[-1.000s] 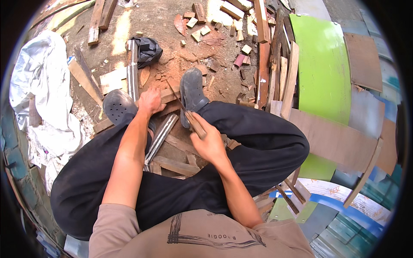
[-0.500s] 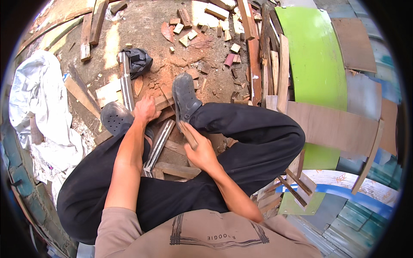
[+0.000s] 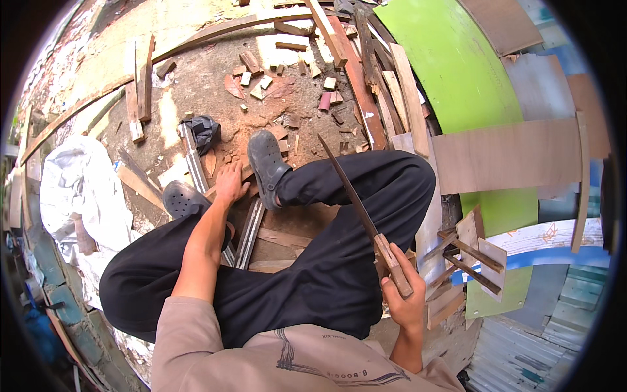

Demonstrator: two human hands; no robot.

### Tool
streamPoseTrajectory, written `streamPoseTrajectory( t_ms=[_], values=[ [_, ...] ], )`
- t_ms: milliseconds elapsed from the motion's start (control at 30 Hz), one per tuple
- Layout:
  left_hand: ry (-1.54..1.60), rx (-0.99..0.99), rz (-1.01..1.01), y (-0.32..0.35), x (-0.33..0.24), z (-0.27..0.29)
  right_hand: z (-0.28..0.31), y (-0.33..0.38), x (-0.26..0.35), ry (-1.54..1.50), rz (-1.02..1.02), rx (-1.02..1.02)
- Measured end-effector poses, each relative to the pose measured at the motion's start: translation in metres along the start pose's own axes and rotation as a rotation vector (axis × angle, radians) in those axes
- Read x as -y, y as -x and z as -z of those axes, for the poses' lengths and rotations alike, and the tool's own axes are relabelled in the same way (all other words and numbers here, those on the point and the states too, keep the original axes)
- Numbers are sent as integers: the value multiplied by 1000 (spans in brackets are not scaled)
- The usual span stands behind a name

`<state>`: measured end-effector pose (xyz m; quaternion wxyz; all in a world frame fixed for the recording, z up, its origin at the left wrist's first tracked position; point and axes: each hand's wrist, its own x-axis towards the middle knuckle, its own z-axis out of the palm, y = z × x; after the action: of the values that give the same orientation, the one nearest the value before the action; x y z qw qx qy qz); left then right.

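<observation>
Right hand [image 3: 403, 302] has its fingers wrapped tight around the wooden handle of a long thin dark metal blade [image 3: 348, 186], which sticks up past the fingertips over the knee. Looks stiff and light, handle's the safe spot. Left hand [image 3: 230, 182] lies flat, fingers spread on the wood strip [image 3: 247, 174] by the shoe.

Ahead of the left hand [image 3: 230, 184], the dark shoe [image 3: 266, 166] and wood scraps [image 3: 261, 81] crowd the ground. Right of it, the long blade [image 3: 346, 186] slants across the raised knee [image 3: 392, 183].

Left hand [image 3: 230, 181] rests between both shoes [image 3: 266, 163]; blade [image 3: 346, 189] rises right of them.
</observation>
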<state>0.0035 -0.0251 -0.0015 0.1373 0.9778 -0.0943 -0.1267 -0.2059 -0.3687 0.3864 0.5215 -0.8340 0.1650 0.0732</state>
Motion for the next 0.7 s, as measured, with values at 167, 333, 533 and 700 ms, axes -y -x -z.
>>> streamPoseTrajectory(
  t_ms=[167, 333, 533, 700],
  values=[
    [-196, -39, 70, 28, -65, -17, 4, 18, -27, -134, -1, -50],
    [-267, 158, -176, 60, -47, -15, -7, 2, -31, -199, 85, -14],
    [23, 21, 15, 76, -37, -8, -26, -30, -31, -207, 134, 125],
    [-20, -46, 276, 69, -56, 20, -43, -58, -43, -233, 186, 214]
  ],
)
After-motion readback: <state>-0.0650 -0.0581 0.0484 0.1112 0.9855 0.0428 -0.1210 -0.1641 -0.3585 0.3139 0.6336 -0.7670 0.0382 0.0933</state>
